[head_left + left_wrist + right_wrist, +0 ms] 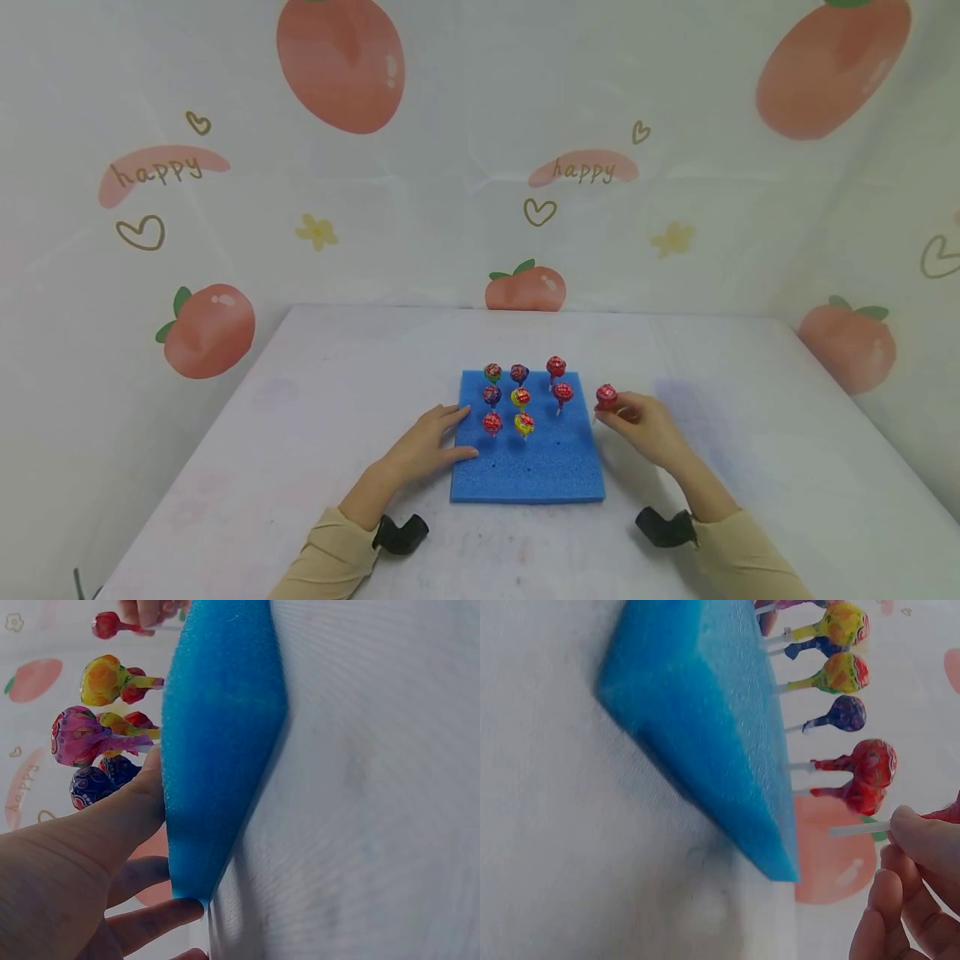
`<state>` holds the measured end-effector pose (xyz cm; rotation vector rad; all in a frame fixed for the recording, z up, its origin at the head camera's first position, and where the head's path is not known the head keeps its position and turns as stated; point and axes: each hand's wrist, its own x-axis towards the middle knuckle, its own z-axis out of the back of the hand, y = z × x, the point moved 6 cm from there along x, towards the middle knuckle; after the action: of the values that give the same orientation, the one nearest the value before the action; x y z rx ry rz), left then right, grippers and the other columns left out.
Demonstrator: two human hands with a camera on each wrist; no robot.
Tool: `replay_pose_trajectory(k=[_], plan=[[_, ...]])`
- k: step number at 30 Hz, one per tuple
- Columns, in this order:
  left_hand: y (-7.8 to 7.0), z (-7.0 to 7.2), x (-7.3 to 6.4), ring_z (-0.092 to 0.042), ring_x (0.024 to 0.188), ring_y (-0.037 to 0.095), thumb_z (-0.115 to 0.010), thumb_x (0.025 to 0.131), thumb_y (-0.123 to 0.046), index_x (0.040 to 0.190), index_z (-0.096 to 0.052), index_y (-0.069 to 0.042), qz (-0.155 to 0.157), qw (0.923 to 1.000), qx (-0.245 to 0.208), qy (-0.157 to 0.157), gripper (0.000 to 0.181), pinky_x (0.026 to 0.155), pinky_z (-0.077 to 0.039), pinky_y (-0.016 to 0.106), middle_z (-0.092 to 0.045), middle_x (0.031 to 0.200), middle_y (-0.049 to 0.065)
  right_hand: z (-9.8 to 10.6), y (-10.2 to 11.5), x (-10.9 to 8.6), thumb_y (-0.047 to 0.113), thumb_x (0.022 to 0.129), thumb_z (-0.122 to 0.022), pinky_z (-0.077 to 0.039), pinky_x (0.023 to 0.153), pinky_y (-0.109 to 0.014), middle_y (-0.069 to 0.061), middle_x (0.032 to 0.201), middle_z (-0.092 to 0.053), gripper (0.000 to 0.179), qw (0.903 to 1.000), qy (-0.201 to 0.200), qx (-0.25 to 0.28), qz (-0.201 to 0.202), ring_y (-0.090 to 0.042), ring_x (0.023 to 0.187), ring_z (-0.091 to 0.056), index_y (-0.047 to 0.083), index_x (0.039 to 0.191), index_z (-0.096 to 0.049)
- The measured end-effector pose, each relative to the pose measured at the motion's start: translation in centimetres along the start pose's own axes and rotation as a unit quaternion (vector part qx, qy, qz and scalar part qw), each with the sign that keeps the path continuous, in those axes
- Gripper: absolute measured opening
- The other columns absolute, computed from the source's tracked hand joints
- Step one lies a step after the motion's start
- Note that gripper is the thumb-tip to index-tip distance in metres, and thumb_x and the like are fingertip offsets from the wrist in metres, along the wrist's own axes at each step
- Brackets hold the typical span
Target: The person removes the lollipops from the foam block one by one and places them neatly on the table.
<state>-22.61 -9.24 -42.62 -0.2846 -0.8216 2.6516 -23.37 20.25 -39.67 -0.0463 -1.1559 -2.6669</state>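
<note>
A blue foam board (525, 485) lies on the table, with several wrapped lollipops upright in it in columns. Two red lollipops (562, 392) stand in the right column; yellow ones (524, 424) and a dark blue one (519, 372) form the middle. On the left are a pink lollipop (492, 423), a dark blue one and a green-and-red one. My right hand (647, 427) pinches another red lollipop (607, 395) just right of the board; its white stick (855, 829) points free of the foam. My left hand (424, 445) rests at the board's left edge, fingers extended, thumb on top.
Small dark holes (528, 470) show in the front part of the foam. The white table (262, 467) spreads around the board. Behind it hangs a white backdrop (450, 225) printed with fruit and hearts. A black wrist mount (402, 534) sits by the left sleeve, another (665, 527) by the right.
</note>
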Motion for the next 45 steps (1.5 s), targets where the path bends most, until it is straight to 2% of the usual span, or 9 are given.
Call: replay_pose_trajectory(k=[11,26,37,45], plan=[[-0.2,0.1,-0.1,-0.028,0.139,0.042,-0.066,0.085,-0.039,0.141,-0.041,-0.006,0.000,1.0000,-0.005,0.001,0.070,0.111,-0.028,0.056,-0.040,0.145,0.020,0.7,-1.6,0.3,0.012,0.086,-0.066,-0.049,0.063,-0.020,-0.014,0.089,-0.071,0.013,0.9994,-0.028,-0.023,-0.003,-0.018,0.077,-0.063,0.000,0.093,-0.069],[-0.2,0.0,0.0,-0.031,0.137,0.042,-0.067,0.084,-0.040,0.140,-0.042,-0.005,-0.009,0.9999,-0.001,-0.006,0.071,0.110,-0.030,0.056,-0.042,0.143,0.021,0.7,-3.1,0.9,0.014,0.085,-0.067,-0.049,0.065,-0.024,-0.017,0.088,-0.070,0.019,0.9977,-0.031,-0.026,-0.055,-0.020,0.076,-0.063,-0.004,0.093,-0.069],[0.0,-0.1,0.0,-0.030,0.138,0.041,-0.067,0.084,-0.039,0.140,-0.042,-0.007,-0.007,0.9999,-0.001,-0.008,0.070,0.110,-0.030,0.056,-0.042,0.144,0.019,0.2,-4.2,1.2,0.018,0.086,-0.065,-0.047,0.062,-0.024,-0.019,0.090,-0.068,0.027,0.9902,-0.005,-0.022,-0.138,-0.021,0.079,-0.059,-0.007,0.096,-0.068],[-0.1,-0.1,0.0,-0.031,0.137,0.042,-0.066,0.084,-0.039,0.140,-0.042,-0.006,-0.008,0.9999,0.000,-0.007,0.069,0.110,-0.030,0.056,-0.042,0.143,0.020,-0.2,-4.9,1.4,0.020,0.087,-0.062,-0.046,0.059,-0.023,-0.013,0.084,-0.067,0.027,0.9829,0.012,-0.014,-0.183,-0.016,0.071,-0.056,-0.005,0.096,-0.068]])
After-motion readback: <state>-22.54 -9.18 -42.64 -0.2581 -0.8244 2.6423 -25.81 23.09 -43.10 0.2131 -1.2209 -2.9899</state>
